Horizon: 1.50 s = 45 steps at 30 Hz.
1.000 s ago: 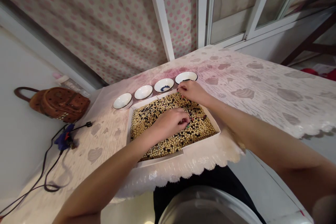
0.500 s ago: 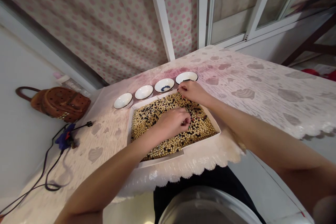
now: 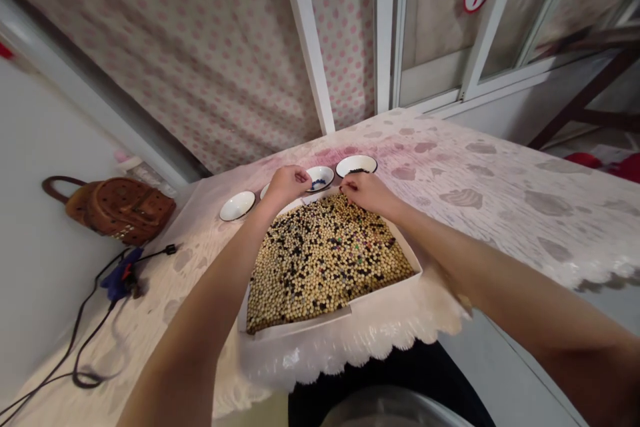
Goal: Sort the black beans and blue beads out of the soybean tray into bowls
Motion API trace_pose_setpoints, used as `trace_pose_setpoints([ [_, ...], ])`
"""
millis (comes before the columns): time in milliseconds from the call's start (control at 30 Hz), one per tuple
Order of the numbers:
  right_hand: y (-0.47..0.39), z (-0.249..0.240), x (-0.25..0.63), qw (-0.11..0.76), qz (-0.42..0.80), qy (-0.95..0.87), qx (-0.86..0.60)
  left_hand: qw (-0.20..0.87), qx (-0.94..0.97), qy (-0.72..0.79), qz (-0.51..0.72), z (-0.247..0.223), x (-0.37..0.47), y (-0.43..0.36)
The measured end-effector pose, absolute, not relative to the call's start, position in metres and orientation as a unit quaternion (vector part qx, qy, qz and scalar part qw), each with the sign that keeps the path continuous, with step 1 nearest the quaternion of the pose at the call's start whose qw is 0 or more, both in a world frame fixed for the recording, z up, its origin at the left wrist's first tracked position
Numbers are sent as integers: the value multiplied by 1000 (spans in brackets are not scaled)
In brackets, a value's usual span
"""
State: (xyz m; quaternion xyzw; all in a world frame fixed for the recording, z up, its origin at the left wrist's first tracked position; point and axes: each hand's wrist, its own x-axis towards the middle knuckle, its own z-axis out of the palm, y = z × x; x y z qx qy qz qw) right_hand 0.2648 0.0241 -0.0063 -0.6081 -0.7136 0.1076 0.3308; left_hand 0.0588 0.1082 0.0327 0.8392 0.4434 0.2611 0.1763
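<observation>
A shallow white box (image 3: 419,268) is filled with small round yellow and black beads or beans (image 3: 320,267), with a few green and reddish ones among them. My left hand (image 3: 290,185), fingers pinched together, hovers over the box's far edge beside the white bowl with blue beads (image 3: 320,178). Whatever those fingers hold is hidden. At the far right corner of the box is my right hand (image 3: 369,192), its fingertips pressed together low over the beads; a dark speck shows there. Just behind it stands a dark-rimmed white bowl with black beads (image 3: 356,165).
Another white bowl (image 3: 237,205) stands at the left of the row; one more (image 3: 264,191) is mostly covered by my left hand. A brown leather bag (image 3: 117,207), a blue device (image 3: 121,277) and black cables (image 3: 90,313) are at the left of the patterned tablecloth (image 3: 480,213).
My left hand has moved from over the middle of the beads, up and to the left, to the bowl with blue beads. My right hand stays by the far corner. The view has tilted slightly upward.
</observation>
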Motion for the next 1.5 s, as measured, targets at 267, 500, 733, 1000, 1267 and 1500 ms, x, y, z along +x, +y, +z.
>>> trace_pose_setpoints([
  [267,25,-8,266,332,110,-717,-602,175,841,452,239,10,58,131],
  [500,25,-8,265,336,118,-714,-602,164,847,436,258,28,24,71],
  [733,27,-13,267,350,115,-713,-597,237,904,315,166,37,33,-9],
  [1000,27,-13,267,353,123,-711,-595,237,928,243,154,17,51,-13],
  [1267,26,-10,266,347,131,-708,-601,192,945,225,141,9,52,-21],
  [1500,25,-10,265,342,142,-703,-607,177,946,239,132,8,53,-20],
])
